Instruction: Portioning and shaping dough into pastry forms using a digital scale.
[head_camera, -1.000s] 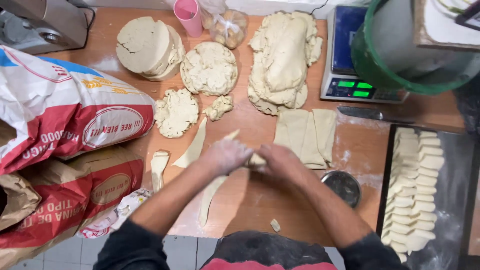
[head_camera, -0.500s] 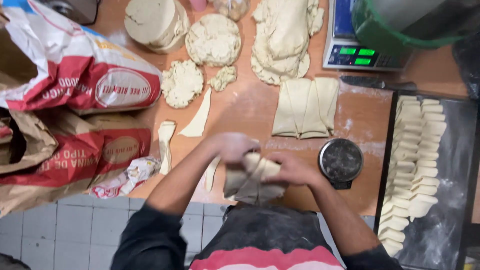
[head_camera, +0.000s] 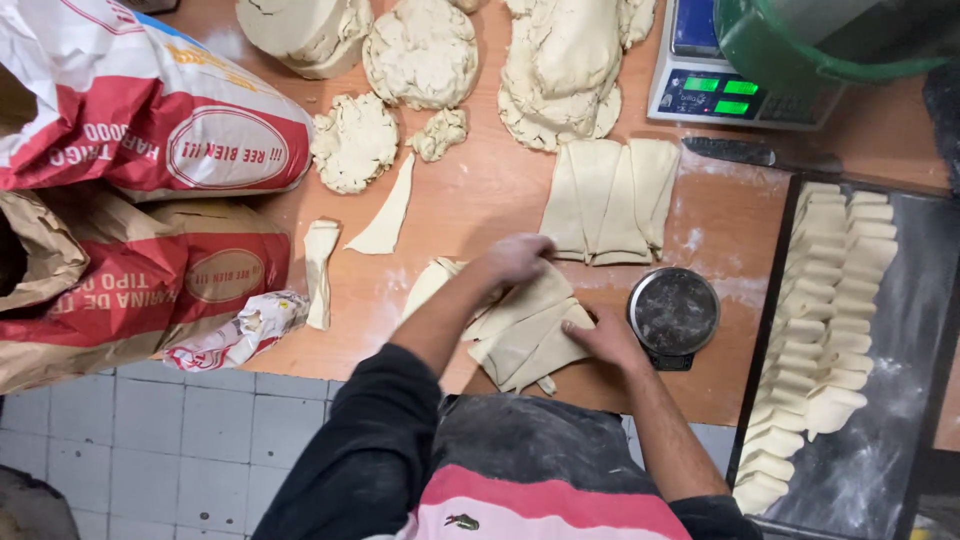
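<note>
At the far left of your wooden desk (head_camera: 470, 205), two big red-and-white paper flour sacks (head_camera: 140, 200) lie on their sides, with a small crumpled wrapper (head_camera: 235, 335) just below them. Next come a thin strip of pale dough (head_camera: 320, 270) and a long triangular dough offcut (head_camera: 388, 212), both apart from your work.

Your left hand (head_camera: 518, 258) lies palm down, fingers loosely spread, on the upper edge of a fanned stack of flat, pale dough triangles (head_camera: 520, 335) near the desk's front edge. Your right hand (head_camera: 605, 338) presses flat on the stack's lower right corner. Neither hand closes around anything; both rest open on the dough.

To handle this stack well, keep your palms flat and your pressure light, so the sheets stay layered and do not stick or tear. Slide them rather than pinching them.

Just right of your right hand, almost touching it, sits a round dark metal tin dusted with flour (head_camera: 673, 312); it crowds that side. Above the stack lies a second pile of folded dough sheets (head_camera: 610, 200). Further back are rough lumps of raw dough (head_camera: 420, 55), a digital kitchen scale with a green display (head_camera: 715, 95) and a green plastic bucket (head_camera: 800, 60). At the far right, a dark baking tray (head_camera: 900, 400) holds rows of shaped dough pieces (head_camera: 825, 320).
</note>
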